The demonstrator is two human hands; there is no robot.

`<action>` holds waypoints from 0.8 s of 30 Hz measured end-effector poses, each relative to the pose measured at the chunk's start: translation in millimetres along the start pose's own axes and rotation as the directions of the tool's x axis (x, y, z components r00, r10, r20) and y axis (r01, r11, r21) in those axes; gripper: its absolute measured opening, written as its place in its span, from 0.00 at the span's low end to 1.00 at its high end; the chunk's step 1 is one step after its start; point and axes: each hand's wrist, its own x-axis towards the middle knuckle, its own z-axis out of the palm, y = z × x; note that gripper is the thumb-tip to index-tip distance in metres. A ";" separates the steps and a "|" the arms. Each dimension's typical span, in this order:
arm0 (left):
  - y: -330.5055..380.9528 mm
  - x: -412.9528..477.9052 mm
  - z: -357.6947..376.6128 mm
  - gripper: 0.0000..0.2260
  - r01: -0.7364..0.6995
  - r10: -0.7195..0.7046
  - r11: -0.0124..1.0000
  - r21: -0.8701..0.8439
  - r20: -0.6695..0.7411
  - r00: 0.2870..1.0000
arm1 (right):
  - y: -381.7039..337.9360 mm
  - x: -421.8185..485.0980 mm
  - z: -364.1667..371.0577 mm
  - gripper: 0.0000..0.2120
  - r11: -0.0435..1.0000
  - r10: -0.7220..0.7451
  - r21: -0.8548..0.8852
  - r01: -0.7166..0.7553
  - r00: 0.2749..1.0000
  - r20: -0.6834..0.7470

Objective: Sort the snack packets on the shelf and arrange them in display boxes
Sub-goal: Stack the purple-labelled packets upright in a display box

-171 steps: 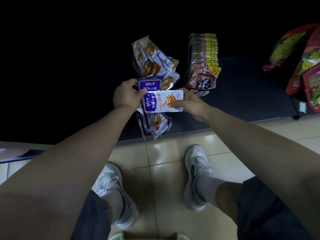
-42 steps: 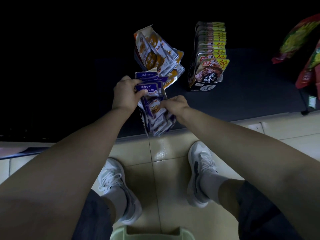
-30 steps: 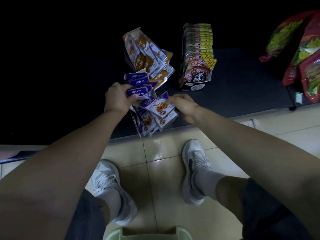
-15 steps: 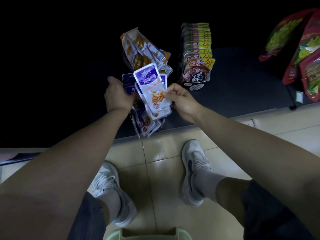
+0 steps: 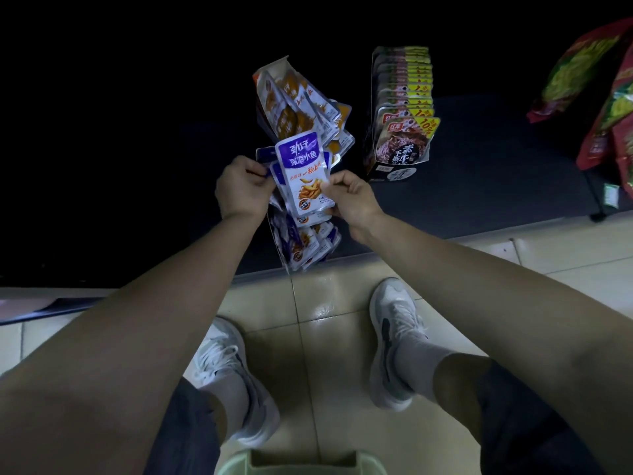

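From the head view: pinches one purple packet [image 5: 303, 176] in the right grip [image 5: 349, 197], upright above the purple row [image 5: 305, 241] at the shelf [image 5: 479, 186] front. Clasps a purple bundle [image 5: 261, 158] by its edge in the left grip [image 5: 241, 188]. Seems about midway: shows the brown box [image 5: 402, 108] filed straight, leaves the orange packets [image 5: 298, 104] fanned loose behind and the purple row slumped, not yet squared up.
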 end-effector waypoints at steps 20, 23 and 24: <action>-7.0 -0.3 3.1 0.14 -0.118 0.105 0.992 0.042 0.223 0.969 | -3.1 3.0 -0.9 0.17 0.974 -0.055 -0.214 0.069 0.996 0.068; -7.8 0.1 2.1 0.16 -0.107 0.101 0.994 0.008 0.255 0.962 | -3.9 5.4 5.4 0.19 0.929 -0.170 -0.328 0.168 0.985 0.025; -7.8 -0.7 1.7 0.16 -0.093 0.089 0.996 0.000 0.274 0.958 | -5.1 6.5 5.5 0.18 0.919 -0.189 -0.350 0.182 0.982 0.013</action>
